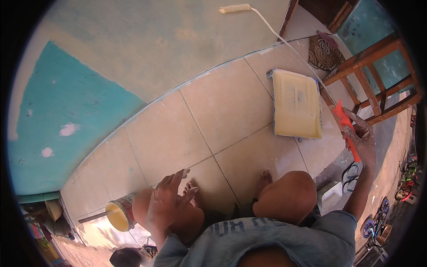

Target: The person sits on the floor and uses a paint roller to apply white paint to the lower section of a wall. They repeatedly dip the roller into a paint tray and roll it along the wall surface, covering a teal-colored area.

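My right hand (362,135) is closed round the red handle of a paint roller (347,128). The roller's long wire frame reaches up and left to its pale, paint-covered sleeve (235,8), which is at the partly painted wall (186,43). My left hand (168,200) is raised above my left knee, fingers apart, holding nothing. Left of my hand a bucket of cream paint (118,218) stands on the tiled floor, with a stick (95,217) across its rim. A paint tray (297,103) coated in cream paint lies on the tiles, left of my right hand.
A wooden chair-like frame (373,96) is at the right beside a patterned mat (325,53). Near my right knee are a white container (329,196) and a pair of flip-flops (350,177). A dark object (125,257) lies below the bucket. Bicycles (377,227) are at the lower right.
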Tool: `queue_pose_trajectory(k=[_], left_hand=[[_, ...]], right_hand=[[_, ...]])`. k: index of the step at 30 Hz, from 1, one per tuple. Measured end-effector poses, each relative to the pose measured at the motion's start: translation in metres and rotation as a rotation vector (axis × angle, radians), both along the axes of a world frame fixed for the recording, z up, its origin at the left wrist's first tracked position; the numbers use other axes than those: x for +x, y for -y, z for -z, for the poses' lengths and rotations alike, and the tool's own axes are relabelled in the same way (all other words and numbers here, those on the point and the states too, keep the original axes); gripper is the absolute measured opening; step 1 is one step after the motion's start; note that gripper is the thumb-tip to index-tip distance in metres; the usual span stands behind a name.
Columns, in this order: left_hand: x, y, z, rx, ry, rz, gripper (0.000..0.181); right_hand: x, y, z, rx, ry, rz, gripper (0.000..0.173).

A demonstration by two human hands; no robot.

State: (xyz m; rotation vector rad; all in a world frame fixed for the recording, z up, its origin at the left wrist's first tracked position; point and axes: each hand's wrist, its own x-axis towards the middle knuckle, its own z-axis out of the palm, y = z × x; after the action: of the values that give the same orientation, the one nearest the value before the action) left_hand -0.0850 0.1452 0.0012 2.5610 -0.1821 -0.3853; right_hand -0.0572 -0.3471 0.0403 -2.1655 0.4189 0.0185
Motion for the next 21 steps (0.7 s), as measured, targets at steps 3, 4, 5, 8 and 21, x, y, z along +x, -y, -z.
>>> queue_pose_trajectory(k=[3, 4, 5, 8, 21], left_hand=[[0.000, -0.001, 0.001, -0.007, 0.010, 0.004, 0.053], [0.000, -0.001, 0.001, -0.009, 0.012, 0.004, 0.053], [0.000, -0.001, 0.000, -0.005, -0.003, 0.011, 0.051], [0.002, 0.001, -0.006, 0.004, -0.030, 0.030, 0.050], [-0.001, -0.002, -0.004, -0.023, -0.025, 0.025, 0.050]], right_hand=[[-0.002, 0.000, -0.008, 0.011, 0.026, 0.022, 0.047], [-0.002, -0.001, -0.009, 0.026, 0.017, 0.018, 0.048], [-0.001, -0.002, -0.008, 0.042, 0.008, 0.014, 0.048], [0.000, -0.002, 0.012, 0.104, 0.007, -0.032, 0.048], [0.037, -0.032, 0.134, 0.047, -0.202, -0.146, 0.047]])
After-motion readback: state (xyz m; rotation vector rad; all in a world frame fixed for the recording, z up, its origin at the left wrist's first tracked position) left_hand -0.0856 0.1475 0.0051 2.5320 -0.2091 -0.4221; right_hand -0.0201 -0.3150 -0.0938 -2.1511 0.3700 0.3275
